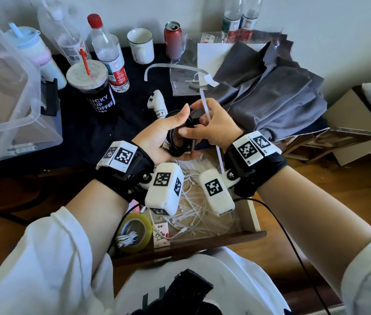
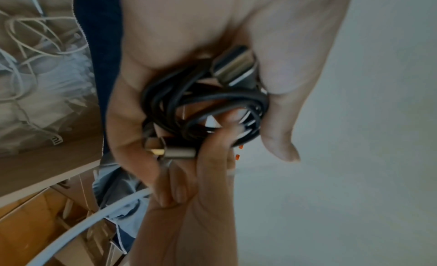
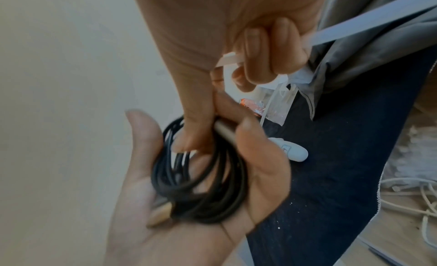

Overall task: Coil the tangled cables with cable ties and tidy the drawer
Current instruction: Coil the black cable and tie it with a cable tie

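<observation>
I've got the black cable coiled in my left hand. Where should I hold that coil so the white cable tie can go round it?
Probably keep the left hand pinching the black cable coil on one side of the loop, where the strands and the metal plug bunch together. That leaves the coil's open centre and far side free, so the right hand, which holds the white cable tie, can thread it through from the right.

Dark coffee cup (image 1: pixel 93 92) sleeve: "LUCKY CUP COFFEE". Other labels illegible.

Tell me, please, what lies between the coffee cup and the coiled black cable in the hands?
In the head view, a white controller lies on the dark cloth between the coffee cup and the black cable.
</observation>
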Motion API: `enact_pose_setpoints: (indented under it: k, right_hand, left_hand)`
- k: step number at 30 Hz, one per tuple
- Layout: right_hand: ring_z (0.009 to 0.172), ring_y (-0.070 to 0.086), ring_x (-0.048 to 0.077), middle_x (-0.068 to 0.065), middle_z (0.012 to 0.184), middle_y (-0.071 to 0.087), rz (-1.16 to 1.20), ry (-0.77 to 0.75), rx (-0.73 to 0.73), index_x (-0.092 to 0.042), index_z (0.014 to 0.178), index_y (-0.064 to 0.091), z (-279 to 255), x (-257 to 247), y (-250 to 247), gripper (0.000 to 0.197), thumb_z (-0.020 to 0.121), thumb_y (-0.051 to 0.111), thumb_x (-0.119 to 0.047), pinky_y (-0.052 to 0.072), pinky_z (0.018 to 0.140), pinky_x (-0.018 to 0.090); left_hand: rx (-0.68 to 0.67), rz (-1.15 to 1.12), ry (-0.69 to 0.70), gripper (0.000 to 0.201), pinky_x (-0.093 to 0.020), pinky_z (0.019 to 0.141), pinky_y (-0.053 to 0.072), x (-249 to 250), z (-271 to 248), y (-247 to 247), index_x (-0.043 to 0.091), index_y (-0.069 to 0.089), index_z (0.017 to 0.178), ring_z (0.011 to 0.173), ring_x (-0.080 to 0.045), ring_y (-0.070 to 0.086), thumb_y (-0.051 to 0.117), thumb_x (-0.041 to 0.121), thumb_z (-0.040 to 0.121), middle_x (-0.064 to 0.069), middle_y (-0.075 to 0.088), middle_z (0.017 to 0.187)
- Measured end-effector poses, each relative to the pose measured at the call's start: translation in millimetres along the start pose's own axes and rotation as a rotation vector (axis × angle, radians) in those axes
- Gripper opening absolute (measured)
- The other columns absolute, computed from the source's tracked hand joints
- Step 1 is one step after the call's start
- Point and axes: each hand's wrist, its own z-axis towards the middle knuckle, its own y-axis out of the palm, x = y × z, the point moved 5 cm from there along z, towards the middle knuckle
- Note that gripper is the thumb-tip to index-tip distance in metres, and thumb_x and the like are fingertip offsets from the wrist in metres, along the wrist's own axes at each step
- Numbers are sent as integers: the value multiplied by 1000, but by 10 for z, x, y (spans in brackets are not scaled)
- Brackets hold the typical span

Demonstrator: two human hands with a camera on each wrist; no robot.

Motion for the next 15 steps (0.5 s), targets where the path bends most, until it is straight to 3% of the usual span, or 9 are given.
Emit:
enact_pose_setpoints:
  k: [2, 3, 5, 7, 8, 10, 12, 15]
  right_hand:
    - [40, 38, -2, -5, 61, 33, -33, -27, -29, -10, 113, 48, 14, -13, 51, 53, 70, 79, -9, 37, 44, 10]
    - [41, 37, -1, -5, 61, 32, -41, -38, -32, -10, 113, 50, 16, -32, 56, 51, 71, 79, -10, 36, 43, 11]
    - [46, 35, 4, -5, 61, 32, -25, -41, -27, -12, 110, 53, 18, -64, 18, 43, 74, 76, -15, 30, 40, 13]
    - [43, 31, 4, -5, 59, 32, 36, -23, -20, -16, 101, 56, 26, -77, -41, 25, 81, 70, -22, 26, 39, 17]
    - [40, 30, 4, -4, 58, 32, 64, -11, -15, -18, 95, 57, 30, -84, -64, 16, 85, 66, -25, 24, 39, 17]
    - [38, 27, 4, -3, 58, 31, 86, 6, -18, -19, 88, 57, 27, -109, -86, 11, 88, 62, -29, 22, 39, 17]
    - [39, 26, 4, -2, 59, 31, 54, -2, -65, -19, 87, 56, 20, -140, -58, 12, 89, 59, -31, 21, 39, 17]
    - [39, 26, 5, -3, 58, 37, -50, -34, -184, -18, 87, 58, -6, -206, 61, 16, 92, 54, -33, 20, 41, 18]
  left_hand:
    - [35, -23, -13, 52, -42, 65, 56, -16, 15, -27, 8, 61, 105, 76, -21, 65, 62, 47, 70, -8, 64, 88]
    - [50, -47, -6, 50, -42, 65, 56, -21, 14, -44, 8, 63, 103, 74, -21, 63, 62, 46, 70, -8, 63, 83]
    - [54, -94, 17, 31, -34, 60, 54, -14, -9, -72, 10, 68, 82, 63, -15, 58, 63, 39, 74, -4, 59, 71]
    - [51, -92, 36, 11, -23, 52, 46, 11, -40, -92, 12, 61, 75, 55, -8, 50, 61, 22, 80, 1, 53, 67]
    - [65, -62, 47, 9, -21, 49, 41, 24, -36, -117, 13, 57, 73, 52, -6, 46, 60, 13, 82, 2, 51, 66]
    - [98, 14, 76, 26, -18, 43, 33, 46, -12, -167, 15, 54, 63, 47, -5, 41, 57, -1, 83, 2, 47, 60]
    - [88, 84, 91, 28, -16, 41, 28, 69, -8, -143, 15, 52, 60, 43, -5, 38, 58, -3, 81, 3, 44, 57]
    - [41, 152, 97, 14, -16, 40, 28, 75, -11, -78, 14, 53, 70, 42, -4, 36, 63, 4, 71, 4, 45, 57]
